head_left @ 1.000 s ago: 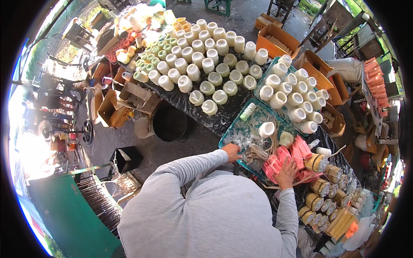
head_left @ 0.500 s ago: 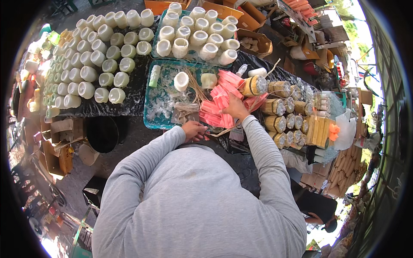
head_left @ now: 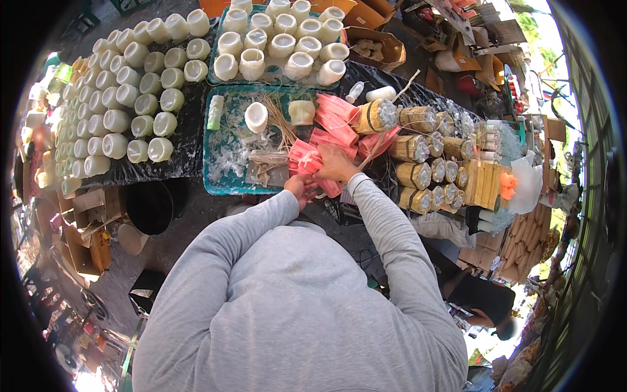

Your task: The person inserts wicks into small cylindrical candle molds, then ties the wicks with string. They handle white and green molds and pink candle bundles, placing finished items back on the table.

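Note:
Between both hands, at the right edge of the teal tray (head_left: 210, 151), is a bundle of pink folded strips (head_left: 304, 157); its exact kind is unclear. My right hand (head_left: 336, 164) is closed over its right side. Low on the bundle, my left hand (head_left: 302, 188) grips it with bent fingers. More pink strips (head_left: 336, 116) are heaped just beyond my right hand. A white candle-like cup (head_left: 256, 117), a pale cup (head_left: 302, 112) and thin tan sticks (head_left: 281, 122) rest in the tray. A clear bag of thin strips (head_left: 269, 157) lies beside my left hand.
Rows of pale wax-like cups (head_left: 115, 121) fill the table at left. A second tray of white cups (head_left: 281, 46) stands behind. Tied yellowish bundles with clear ends (head_left: 410, 149) are stacked at right. A tan stick (head_left: 386, 124) slants beside the pink heap. Another person (head_left: 483, 300) is at lower right.
My left hand has moved up and right onto the pink bundle. My right hand has drawn nearer to it, bringing the pink strips left and toward me. The whole view has shifted a little.

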Action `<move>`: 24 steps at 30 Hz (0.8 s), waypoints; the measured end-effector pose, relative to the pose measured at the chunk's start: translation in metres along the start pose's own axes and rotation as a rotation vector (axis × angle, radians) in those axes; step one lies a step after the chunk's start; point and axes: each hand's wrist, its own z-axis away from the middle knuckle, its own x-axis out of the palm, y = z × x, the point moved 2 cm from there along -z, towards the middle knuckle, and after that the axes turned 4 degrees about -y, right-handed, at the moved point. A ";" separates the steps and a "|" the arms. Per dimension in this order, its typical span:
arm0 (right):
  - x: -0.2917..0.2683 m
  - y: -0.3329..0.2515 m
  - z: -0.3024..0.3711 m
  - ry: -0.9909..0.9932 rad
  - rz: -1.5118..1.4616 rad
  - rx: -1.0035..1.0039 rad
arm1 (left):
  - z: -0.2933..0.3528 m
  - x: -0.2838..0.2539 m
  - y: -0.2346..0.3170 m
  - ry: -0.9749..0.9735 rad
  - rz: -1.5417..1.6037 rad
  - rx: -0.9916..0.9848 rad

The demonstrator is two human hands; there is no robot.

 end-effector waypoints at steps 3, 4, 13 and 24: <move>0.000 0.001 0.011 0.002 -0.010 -0.028 | -0.003 -0.001 -0.001 0.028 0.022 0.012; -0.002 0.001 0.015 -0.017 -0.067 -0.011 | -0.002 0.002 -0.003 -0.007 0.037 0.037; -0.049 0.024 0.049 0.074 -0.531 0.079 | 0.039 0.046 0.009 -0.083 -0.101 0.286; -0.032 0.004 0.050 -0.261 -1.423 0.292 | 0.071 0.049 0.041 -0.254 -0.010 0.136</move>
